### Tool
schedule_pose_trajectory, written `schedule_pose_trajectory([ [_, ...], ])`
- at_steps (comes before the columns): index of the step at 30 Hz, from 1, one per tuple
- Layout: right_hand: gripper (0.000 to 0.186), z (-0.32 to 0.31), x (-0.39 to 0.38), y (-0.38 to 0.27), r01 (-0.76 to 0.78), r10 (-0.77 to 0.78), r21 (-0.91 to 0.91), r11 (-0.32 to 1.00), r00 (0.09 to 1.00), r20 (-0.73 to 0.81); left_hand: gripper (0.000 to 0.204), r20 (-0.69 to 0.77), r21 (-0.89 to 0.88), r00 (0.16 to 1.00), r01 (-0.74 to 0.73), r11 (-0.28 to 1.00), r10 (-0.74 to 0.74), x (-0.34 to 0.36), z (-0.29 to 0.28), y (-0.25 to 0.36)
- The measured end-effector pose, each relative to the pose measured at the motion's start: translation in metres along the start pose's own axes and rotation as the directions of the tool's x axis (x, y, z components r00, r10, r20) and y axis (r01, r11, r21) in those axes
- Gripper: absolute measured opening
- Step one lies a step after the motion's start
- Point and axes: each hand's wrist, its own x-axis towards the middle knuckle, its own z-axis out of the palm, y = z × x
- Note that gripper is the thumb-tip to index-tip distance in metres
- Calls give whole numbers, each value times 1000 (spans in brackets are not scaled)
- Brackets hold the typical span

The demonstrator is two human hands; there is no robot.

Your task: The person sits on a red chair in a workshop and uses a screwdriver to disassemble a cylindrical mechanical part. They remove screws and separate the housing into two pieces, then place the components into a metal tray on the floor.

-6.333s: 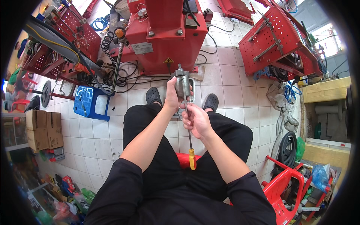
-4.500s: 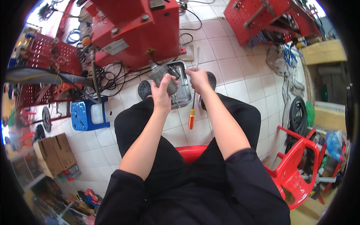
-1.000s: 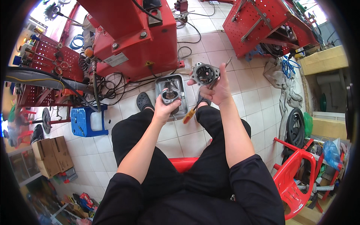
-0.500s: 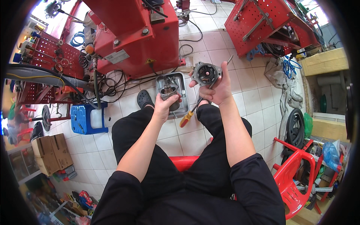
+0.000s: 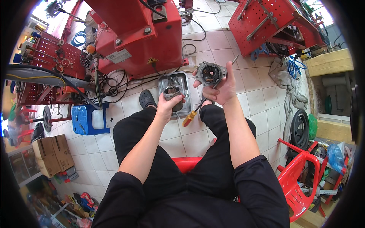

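Observation:
My left hand [image 5: 170,108] is closed around a cylindrical metal motor housing [image 5: 177,106]. Its open end faces up, and a shiny shaft part stands out of it. My right hand [image 5: 226,88] grips a round grey metal motor end cover [image 5: 210,74], with its dark hollow inside and small central hub turned upward. The same hand also holds a screwdriver [image 5: 189,119]: its yellow and red handle hangs below the fingers and its tip sticks out past the thumb. The two motor parts are apart. Beneath my left hand lies a metal tray [image 5: 187,88], its contents mostly hidden.
A red machine base [image 5: 152,49] with black cables stands ahead. To the left are a blue step stool [image 5: 85,121] and cardboard boxes [image 5: 53,155]. On the right are a red perforated stand [image 5: 262,30], crumpled grey cloth [image 5: 291,91] and a red plastic chair [image 5: 300,186].
Both hands keep their holds and barely move. The end cover has tipped very slightly in my right hand, and the screwdriver tip has shifted a little to the right.

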Motion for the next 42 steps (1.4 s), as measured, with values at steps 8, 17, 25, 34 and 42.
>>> schedule_pose_trajectory([
  [8,96,3,0,0,-19,17,-23,1000,997,-81,33,-27,23,1000,15,1000,-14,0,3,1],
  [17,93,0,3,-1,41,-43,-15,999,975,-219,55,1,-503,936,305,809,-353,2,0,9],
  [25,94,-1,3,0,42,-48,-32,999,977,-207,62,249,-750,940,340,567,-234,-2,-7,16],
  [34,95,-5,3,-1,68,-75,-38,997,973,-216,49,-29,460,903,-368,808,428,0,11,8],
  [42,94,-5,3,-1,79,-87,-52,996,977,-196,59,98,640,848,-454,619,521,0,5,3],
])
